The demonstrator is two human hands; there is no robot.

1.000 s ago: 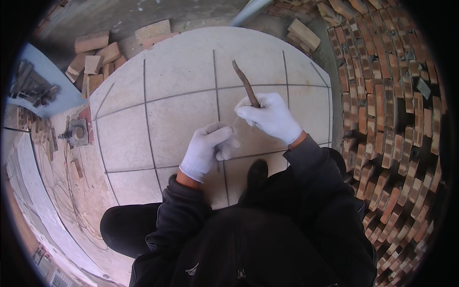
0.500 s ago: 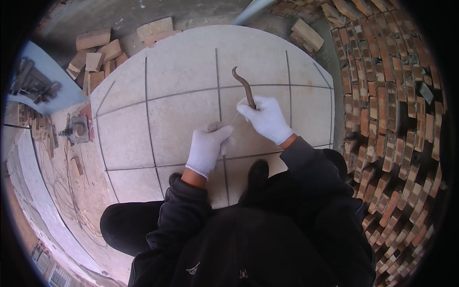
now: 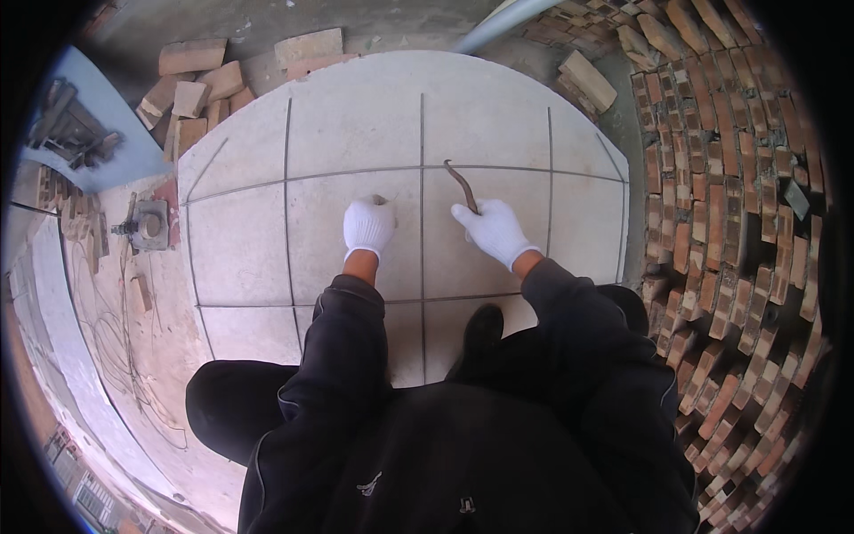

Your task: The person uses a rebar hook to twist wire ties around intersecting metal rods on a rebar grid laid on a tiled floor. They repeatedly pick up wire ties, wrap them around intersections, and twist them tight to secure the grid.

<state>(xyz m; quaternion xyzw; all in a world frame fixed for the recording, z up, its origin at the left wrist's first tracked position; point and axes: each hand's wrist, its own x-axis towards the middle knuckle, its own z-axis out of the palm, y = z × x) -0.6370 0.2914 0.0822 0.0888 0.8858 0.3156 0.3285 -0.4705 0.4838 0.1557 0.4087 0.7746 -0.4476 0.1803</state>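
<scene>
My right hand [image 3: 498, 233], in a white knit glove, is closed round a rusty S-curved steel tying hook [image 3: 461, 182]. The hook's bent tip appears over the far cross bar, just right of a crossing in the grid of thin steel bars [image 3: 422, 222]. Left of the middle bar, my left hand [image 3: 368, 224], gloved the same way, is closed in a fist with its back up. Whatever its fingers hold is hidden from me. Beneath both hands, the bar grid lies on a pale, round-edged slab [image 3: 347, 116].
Stacked bricks [image 3: 712, 222] rise along the right side. Loose bricks [image 3: 191, 89] lie beyond the slab at the far left. Tangled wire [image 3: 120, 356] and a small metal device [image 3: 147, 224] are on the ground at left. My dark shoe [image 3: 483, 329] rests on the slab.
My hands have moved apart, the left one forward and leftward. The hook has swung lower, its tip now close to the bar crossing. The fine strand between my hands no longer shows.
</scene>
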